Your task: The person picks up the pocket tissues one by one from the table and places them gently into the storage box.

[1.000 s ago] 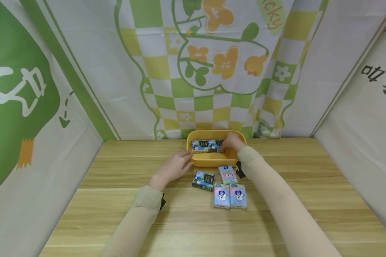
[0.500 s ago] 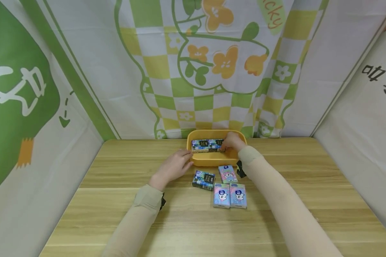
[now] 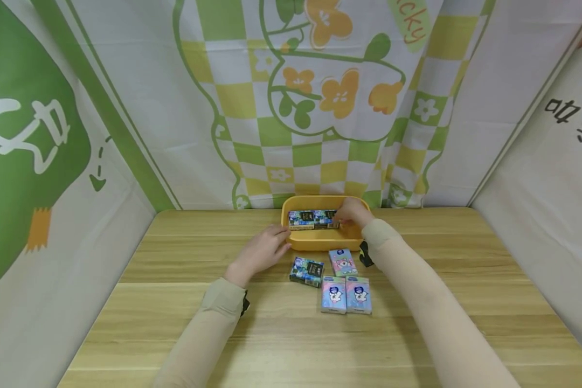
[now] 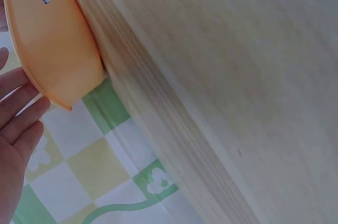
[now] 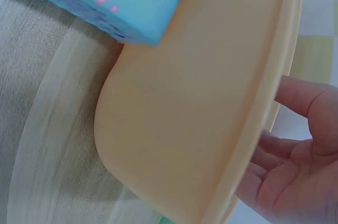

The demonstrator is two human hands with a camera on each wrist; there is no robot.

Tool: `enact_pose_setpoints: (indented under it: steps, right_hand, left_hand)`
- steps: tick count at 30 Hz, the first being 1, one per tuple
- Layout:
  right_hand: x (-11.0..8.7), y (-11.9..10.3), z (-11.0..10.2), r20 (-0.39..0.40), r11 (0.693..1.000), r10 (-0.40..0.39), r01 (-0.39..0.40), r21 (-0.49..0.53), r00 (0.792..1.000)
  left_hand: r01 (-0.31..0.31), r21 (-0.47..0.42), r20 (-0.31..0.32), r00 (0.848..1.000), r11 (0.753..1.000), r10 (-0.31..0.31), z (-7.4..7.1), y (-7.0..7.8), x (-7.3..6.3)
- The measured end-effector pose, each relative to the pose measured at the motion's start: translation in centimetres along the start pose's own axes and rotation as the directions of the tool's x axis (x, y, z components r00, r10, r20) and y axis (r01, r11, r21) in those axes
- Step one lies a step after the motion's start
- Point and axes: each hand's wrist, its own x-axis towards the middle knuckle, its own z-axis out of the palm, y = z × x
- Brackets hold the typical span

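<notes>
The yellow-orange plastic bin holds two dark-blue floral tissue packs side by side, the left one and the right one. My right hand reaches over the rim into it, fingertips close to the right pack's end. In the right wrist view its fingers pass behind the bin's wall, so their tips are hidden. With fairly straight fingers, my left hand touches the bin's left rim; the left wrist view shows these fingers along the rim, holding nothing.
In front of the bin on the wooden table lie a third floral pack, a pink-and-blue bear pack close to the bin's front, and two light-blue packs, left and right. A printed curtain hangs directly behind.
My right hand has shifted slightly right, away from the right floral pack in the bin. The left hand and the packs on the table stay essentially where they were.
</notes>
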Motion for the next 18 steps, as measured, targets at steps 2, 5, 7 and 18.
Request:
enact_pose_setpoints:
  steps: [2, 5, 7, 18]
  right_hand:
    - [-0.5, -0.1, -0.1, -0.005, 1.000, -0.019, 0.019, -0.017, 1.000]
    - [-1.3, -0.2, -0.2, -0.013, 0.998, -0.039, 0.039, -0.040, 0.999]
    - [-1.7, -0.2, -0.4, -0.019, 0.997, -0.057, 0.056, -0.058, 0.998]
    - [-2.9, -0.1, -1.2, -0.077, 0.973, -0.175, 0.161, -0.163, 0.982]
  left_hand:
    - [0.000, 0.002, 0.000, 1.000, 1.000, 0.000, 0.0, 0.0, 0.0]
    - [0.001, -0.003, 0.001, 1.000, 1.000, -0.001, -0.1, 0.0, 0.0]
    - [0.001, -0.009, 0.001, 1.000, 1.000, -0.001, -0.1, 0.0, 0.0]
    - [-0.013, -0.022, -0.009, 1.000, 1.000, 0.013, 0.2, -0.2, 0.1]
